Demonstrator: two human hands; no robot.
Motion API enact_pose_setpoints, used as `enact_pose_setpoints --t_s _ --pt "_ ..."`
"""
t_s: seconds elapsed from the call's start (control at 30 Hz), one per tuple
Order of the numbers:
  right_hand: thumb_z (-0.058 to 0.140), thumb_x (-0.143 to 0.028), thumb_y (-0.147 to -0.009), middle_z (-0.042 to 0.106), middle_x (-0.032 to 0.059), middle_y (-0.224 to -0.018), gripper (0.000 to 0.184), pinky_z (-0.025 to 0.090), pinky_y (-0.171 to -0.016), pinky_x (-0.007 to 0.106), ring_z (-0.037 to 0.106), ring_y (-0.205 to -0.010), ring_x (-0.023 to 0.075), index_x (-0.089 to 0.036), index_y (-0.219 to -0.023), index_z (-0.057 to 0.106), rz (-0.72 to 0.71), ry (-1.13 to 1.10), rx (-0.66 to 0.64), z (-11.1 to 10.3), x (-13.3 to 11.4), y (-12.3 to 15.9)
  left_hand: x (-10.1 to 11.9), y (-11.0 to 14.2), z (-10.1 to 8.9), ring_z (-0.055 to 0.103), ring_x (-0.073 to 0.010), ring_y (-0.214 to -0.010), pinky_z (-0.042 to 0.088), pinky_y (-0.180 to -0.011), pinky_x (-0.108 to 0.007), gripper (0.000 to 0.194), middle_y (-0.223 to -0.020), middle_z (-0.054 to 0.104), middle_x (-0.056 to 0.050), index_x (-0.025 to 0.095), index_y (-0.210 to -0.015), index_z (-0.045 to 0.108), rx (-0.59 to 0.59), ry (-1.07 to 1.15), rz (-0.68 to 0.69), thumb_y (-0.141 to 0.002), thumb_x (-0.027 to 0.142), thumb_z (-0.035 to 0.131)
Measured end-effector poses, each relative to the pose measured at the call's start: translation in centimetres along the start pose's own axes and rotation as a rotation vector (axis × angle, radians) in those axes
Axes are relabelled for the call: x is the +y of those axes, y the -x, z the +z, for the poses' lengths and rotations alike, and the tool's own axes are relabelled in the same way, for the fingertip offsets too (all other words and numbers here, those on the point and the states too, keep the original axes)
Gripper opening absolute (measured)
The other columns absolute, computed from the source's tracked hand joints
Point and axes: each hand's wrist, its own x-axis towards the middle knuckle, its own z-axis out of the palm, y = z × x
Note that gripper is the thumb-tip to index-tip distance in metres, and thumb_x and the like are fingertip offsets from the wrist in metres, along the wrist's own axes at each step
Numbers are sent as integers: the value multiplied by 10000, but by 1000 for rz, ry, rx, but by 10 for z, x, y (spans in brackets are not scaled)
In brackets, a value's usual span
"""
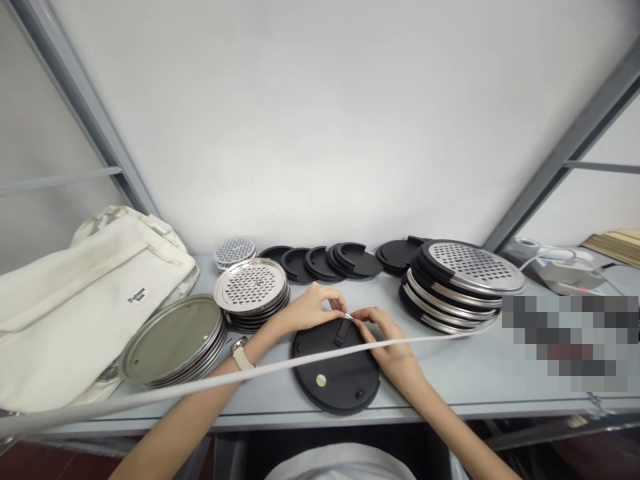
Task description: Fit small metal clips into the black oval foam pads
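Observation:
A black round plate (336,367) lies in front of me near the table's edge. It has a short black strap (342,333) near its far rim and a round green-and-white sticker (321,380). Over the far rim, my left hand (320,308) pinches one end of a small white strip (349,317). My right hand (387,337) has its fingertips closed at the other end of that strip, its palm beside the plate's right edge. What exactly the strip is, I cannot make out.
Perforated metal discs (253,287) are stacked on the left beside olive lids (175,340) and a cream bag (95,300). Black discs (357,260) line the wall. A tall stack of metal and black discs (460,287) stands right. A white cable (290,364) crosses the foreground.

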Motion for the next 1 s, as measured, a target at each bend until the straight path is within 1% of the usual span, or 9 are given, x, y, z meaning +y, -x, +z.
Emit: enact_pose_setpoints --t_s 0.13,0.4,0.6,0.7,0.83,1.0 --pt "519 -218 -882 622 39 -900 79 444 -831 332 582 -901 206 -206 -923 585 6 -14 11 -1 0 1 -1 -1 1 625 -138 -851 410 -883 -249 109 -852 704 -11 155 -810 695 3 -27 11 -808 147 587" --pt "502 -228 -902 620 42 -879 101 448 -817 333 589 -878 203 -203 -910 600 4 -21 14 -3 -3 1 5 2 0 622 -130 -861 364 -916 -249 145 -864 713 -16 141 -818 699 31 -73 58 -830 125 556" --pt "502 -205 -898 631 45 -949 114 440 -850 342 581 -942 209 -216 -964 594 -43 17 3 -3 -5 1 1 1 1 618 -130 -855 313 -967 -275 116 -847 713 9 173 -812 707 29 -124 64 -827 152 594" --pt "505 -210 -893 632 44 -926 90 449 -831 336 588 -919 208 -213 -936 584 -27 14 16 -3 -5 2 -1 0 3 621 -139 -869 308 -968 -290 119 -855 717 10 190 -815 711 5 -141 54 -829 158 597" --pt "478 -210 -900 620 49 -917 105 452 -829 337 588 -917 213 -214 -924 580 -17 11 15 -3 -6 1 -1 -1 3 621 -150 -902 299 -983 -310 131 -893 719 -5 189 -832 707 15 -146 38 -844 164 579" --pt "465 -216 -903 627 59 -942 122 457 -847 350 589 -943 224 -221 -946 579 -32 9 -6 -3 -8 0 0 -2 3 623 -140 -871 333 -965 -290 114 -868 719 2 186 -815 707 28 -123 36 -825 151 600"
